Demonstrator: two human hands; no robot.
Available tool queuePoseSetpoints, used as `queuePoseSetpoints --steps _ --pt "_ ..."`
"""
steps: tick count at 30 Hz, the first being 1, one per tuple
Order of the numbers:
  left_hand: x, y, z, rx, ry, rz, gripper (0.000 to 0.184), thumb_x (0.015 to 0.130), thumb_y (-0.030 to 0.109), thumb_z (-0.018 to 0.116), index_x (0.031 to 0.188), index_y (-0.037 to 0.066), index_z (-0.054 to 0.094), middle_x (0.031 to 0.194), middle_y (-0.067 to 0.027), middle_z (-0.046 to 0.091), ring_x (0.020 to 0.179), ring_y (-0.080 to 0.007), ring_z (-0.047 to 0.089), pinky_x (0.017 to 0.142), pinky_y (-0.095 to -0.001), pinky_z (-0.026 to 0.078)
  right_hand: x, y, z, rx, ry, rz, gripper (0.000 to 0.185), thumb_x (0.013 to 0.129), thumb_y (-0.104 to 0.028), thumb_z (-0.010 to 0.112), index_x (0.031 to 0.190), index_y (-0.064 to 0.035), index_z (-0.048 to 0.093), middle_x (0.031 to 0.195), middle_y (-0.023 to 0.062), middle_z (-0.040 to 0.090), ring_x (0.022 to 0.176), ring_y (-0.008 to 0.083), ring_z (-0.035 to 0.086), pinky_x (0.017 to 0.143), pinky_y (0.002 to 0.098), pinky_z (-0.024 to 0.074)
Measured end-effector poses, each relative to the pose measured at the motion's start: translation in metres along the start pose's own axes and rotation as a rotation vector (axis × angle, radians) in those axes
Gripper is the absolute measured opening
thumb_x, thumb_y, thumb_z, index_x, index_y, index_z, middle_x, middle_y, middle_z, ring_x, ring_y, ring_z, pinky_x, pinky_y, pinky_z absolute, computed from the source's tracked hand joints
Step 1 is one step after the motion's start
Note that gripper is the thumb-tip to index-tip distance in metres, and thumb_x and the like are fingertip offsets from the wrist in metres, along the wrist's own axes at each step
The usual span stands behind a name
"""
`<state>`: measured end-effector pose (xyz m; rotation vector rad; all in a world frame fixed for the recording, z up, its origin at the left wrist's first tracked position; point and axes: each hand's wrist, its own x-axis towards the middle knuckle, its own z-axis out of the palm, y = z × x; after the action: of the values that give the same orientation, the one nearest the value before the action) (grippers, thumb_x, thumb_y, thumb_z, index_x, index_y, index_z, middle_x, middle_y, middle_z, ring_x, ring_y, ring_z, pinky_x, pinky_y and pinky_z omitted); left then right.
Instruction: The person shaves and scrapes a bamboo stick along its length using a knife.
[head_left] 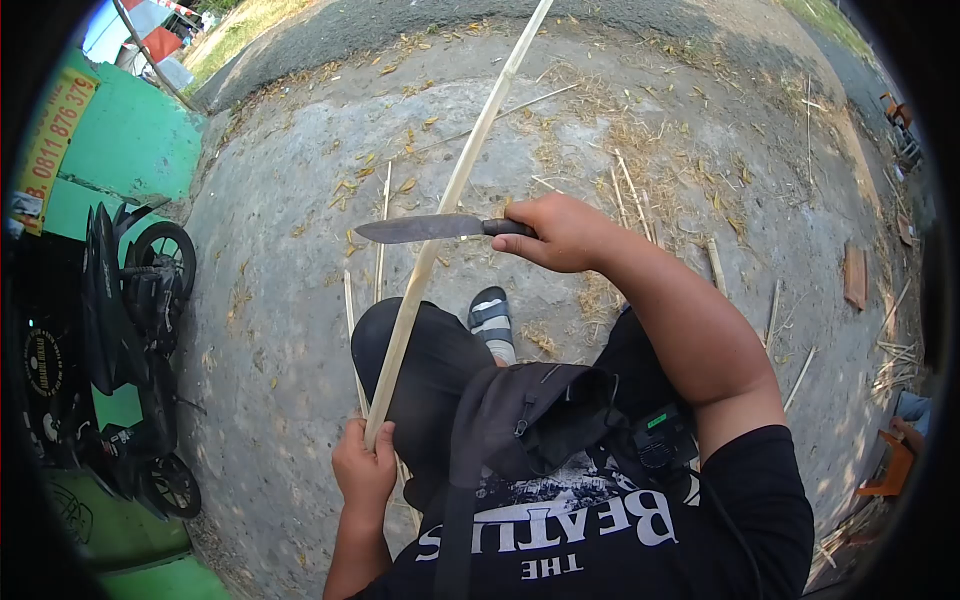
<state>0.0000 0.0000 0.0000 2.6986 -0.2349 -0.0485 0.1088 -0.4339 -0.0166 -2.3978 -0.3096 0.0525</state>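
Note:
A long pale strip, apparently bamboo, runs from low by my left thigh up past the top of the view. Near its lower end my left hand is closed round it. My right hand grips the dark handle of a broad-bladed knife. The blade points left and lies across the strip, above my bent knee. Whether its edge bites into the strip I cannot tell. Beside the left hand another thin strip slants upward; its lower end is hidden behind the hand.
Thin sticks, shavings and yellow leaves are scattered over the concrete ground. At left a black motorcycle stands by a green wall. A brick-coloured block lies at right. Part of another person shows at the right edge.

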Motion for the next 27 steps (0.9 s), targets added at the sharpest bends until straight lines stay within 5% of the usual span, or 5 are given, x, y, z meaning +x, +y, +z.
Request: queuePoseSetpoints --steps 5,8,14,17,27 --pt "-0.019 -0.005 0.007 -0.05 0.029 -0.052 0.021 0.099 0.02 0.072 0.097 0.001 0.061 0.078 -0.0202 0.068 0.068 -0.0419 0.069 0.061 -0.0473 0.051 -0.006 -0.015 0.008 -0.013 -0.089 -0.062 0.05 0.102 -0.054 0.062 0.097 -0.0051 0.067 0.077 0.0212 0.067 0.078 0.0453 0.068 0.07 0.0544 0.0509" --pt "-0.025 -0.013 0.013 0.021 -0.005 0.076 0.032 0.103 0.029 0.07 0.094 0.0 0.06 0.071 -0.0197 0.063 0.065 -0.0385 0.067 0.061 -0.0436 0.05 -0.007 -0.013 0.016 -0.002 -0.12 -0.086 0.052 0.102 -0.057 0.061 0.097 -0.0048 0.067 0.079 0.0214 0.067 0.079 0.046 0.067 0.07 0.0547 0.0507" --pt "-0.017 -0.023 0.013 -0.043 -0.204 -0.027 0.062 0.104 0.061 0.056 0.085 0.002 0.055 0.066 -0.0215 0.06 0.065 -0.0459 0.065 0.058 -0.0488 0.048 -0.006 -0.006 -0.002 0.096 -0.088 -0.02 0.055 0.101 -0.057 0.062 0.098 -0.0024 0.068 0.076 0.0218 0.066 0.076 0.0455 0.066 0.07 0.0533 0.0499" --pt "-0.014 -0.024 0.018 -0.068 -0.187 -0.007 0.068 0.105 0.065 0.051 0.081 0.002 0.051 0.064 -0.0221 0.058 0.063 -0.046 0.064 0.056 -0.0493 0.046 -0.011 -0.012 -0.006 0.087 -0.086 -0.028 0.055 0.101 -0.058 0.062 0.097 -0.0029 0.068 0.075 0.0219 0.065 0.075 0.0448 0.066 0.07 0.0529 0.0498" --pt "-0.011 -0.021 0.016 -0.161 -0.209 -0.015 0.065 0.107 0.06 0.051 0.081 0.0 0.05 0.062 -0.0207 0.056 0.06 -0.0438 0.062 0.056 -0.0476 0.045 -0.003 -0.006 -0.021 0.068 -0.074 0.102 0.056 0.101 -0.059 0.061 0.1 -0.0034 0.071 0.081 0.0219 0.07 0.082 0.0444 0.069 0.074 0.0517 0.0533"
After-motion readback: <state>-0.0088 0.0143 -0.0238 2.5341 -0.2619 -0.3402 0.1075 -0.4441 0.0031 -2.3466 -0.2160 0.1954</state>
